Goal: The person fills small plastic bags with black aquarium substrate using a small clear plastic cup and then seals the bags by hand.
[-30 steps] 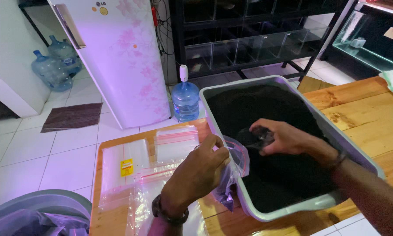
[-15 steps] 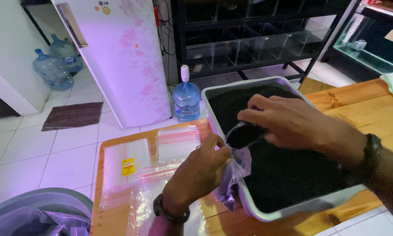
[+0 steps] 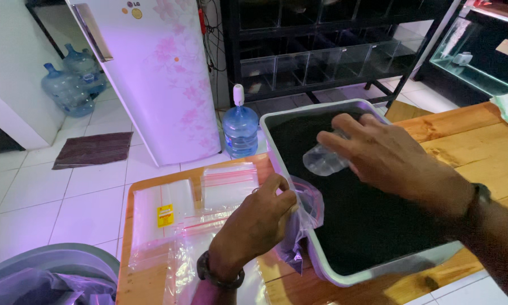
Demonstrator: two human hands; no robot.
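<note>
My left hand [image 3: 256,223] grips the mouth of a small clear zip bag [image 3: 302,217] beside the left wall of a grey tub [image 3: 327,274]. The tub is filled with dark fine soil [image 3: 361,209]. My right hand [image 3: 395,161] hovers over the tub and holds a clear plastic cup [image 3: 323,160], tipped on its side with its mouth toward the bag. The cup looks empty. Both wrists wear dark bands.
Several clear zip bags with red strips [image 3: 197,209] lie on the wooden table [image 3: 474,135] left of the tub. A water jug [image 3: 240,127] stands on the tiled floor by a floral refrigerator [image 3: 158,73]. A grey bin [image 3: 45,274] sits at bottom left. Glass tanks [image 3: 316,62] line a black rack.
My right hand rose from the soil with the cup and swung left toward the bag; the cup, dark with soil half a second ago, now looks clear. My left hand kept its hold on the bag.
</note>
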